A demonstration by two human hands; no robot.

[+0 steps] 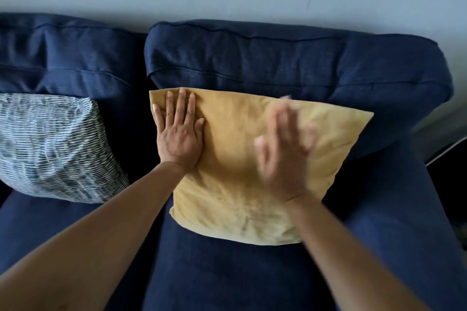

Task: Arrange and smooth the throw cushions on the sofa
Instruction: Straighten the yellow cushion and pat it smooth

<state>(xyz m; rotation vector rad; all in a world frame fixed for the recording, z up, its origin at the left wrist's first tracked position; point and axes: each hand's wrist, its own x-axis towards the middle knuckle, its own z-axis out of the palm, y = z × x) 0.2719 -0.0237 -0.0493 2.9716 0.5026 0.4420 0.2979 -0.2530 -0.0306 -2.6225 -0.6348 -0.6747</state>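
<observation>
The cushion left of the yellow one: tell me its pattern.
The patterned cushion has thin white broken stripes on dark blue-grey, seen in the head view.

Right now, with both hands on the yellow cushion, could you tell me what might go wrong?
The right hand is blurred, so it seems to be moving fast; a hard sweep could shove the yellow cushion askew, since only the left hand pins it flat. Its lower part looks creased and may be missed. The striped cushion sits tilted and unattended.
</observation>
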